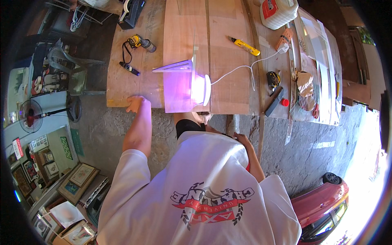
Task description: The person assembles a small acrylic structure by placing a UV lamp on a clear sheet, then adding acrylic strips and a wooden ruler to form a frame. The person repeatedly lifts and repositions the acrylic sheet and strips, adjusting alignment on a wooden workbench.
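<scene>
My left hand (138, 103) rests on the near edge of the wooden worktable (118, 87), its fingers apart over the edge. My right hand (241, 139) is down by my waist against dark shorts, fingers partly hidden; whether it holds anything cannot be seen. Between them, on the table, a white lamp (207, 90) glows purple against a thin clear panel (193, 65) standing on edge. A purple-tinted triangular set square (173, 66) touches the panel's left side. From the lamp a white cable (232, 70) runs to a white plug at the right.
Around lie a tape measure (134, 41), a black marker-like tool (129, 68), a yellow cutter (246, 46), another tape measure (273, 79), a dark bar (274, 101) and a red cap (285, 102). A white jug (279, 13) and tape dispenser (130, 13) stand farther back.
</scene>
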The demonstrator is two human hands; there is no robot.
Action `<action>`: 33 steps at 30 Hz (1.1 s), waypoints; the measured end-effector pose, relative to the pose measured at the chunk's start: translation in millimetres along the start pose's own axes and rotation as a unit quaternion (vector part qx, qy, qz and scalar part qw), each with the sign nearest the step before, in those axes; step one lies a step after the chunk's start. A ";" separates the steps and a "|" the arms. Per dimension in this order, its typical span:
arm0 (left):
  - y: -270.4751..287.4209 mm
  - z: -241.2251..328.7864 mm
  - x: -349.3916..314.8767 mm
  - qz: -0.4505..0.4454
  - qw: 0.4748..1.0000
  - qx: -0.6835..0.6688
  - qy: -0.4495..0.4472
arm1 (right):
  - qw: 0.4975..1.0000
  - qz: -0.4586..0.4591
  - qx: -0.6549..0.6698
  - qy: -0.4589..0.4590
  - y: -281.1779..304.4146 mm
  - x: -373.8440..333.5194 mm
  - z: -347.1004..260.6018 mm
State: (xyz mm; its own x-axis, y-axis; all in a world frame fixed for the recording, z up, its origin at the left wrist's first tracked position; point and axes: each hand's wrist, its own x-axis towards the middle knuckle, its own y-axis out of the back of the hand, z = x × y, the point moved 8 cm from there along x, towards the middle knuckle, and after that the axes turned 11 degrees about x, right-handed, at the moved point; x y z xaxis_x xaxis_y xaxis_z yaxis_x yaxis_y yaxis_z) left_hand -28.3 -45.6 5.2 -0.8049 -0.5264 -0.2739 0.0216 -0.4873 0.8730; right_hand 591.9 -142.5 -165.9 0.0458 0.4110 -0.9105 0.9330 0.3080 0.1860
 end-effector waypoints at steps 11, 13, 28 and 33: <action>-9.8 -1.1 13.6 0.038 0.999 0.023 -0.020 | 0.998 -0.023 0.051 -0.010 0.3 -12.5 -19.4; -7.1 0.3 11.0 0.053 0.998 0.013 -0.025 | 0.998 -0.019 0.058 -0.014 0.9 -12.2 -19.5; -29.0 -5.5 30.9 0.035 0.999 0.020 -0.025 | 0.999 -0.012 0.031 0.006 2.8 12.2 -10.1; -37.0 -2.6 41.1 0.061 0.992 0.081 -0.070 | 1.000 0.000 0.021 0.003 3.9 9.5 -16.9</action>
State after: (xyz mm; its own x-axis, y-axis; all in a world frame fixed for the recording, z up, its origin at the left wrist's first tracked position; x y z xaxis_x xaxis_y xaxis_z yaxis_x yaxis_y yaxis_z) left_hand -60.7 -51.0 -39.4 -0.8767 -0.4674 -0.1136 0.0372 -0.3014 0.9528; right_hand 589.9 -122.9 -167.6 0.0435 0.4152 -0.9087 0.9472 0.2722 0.1696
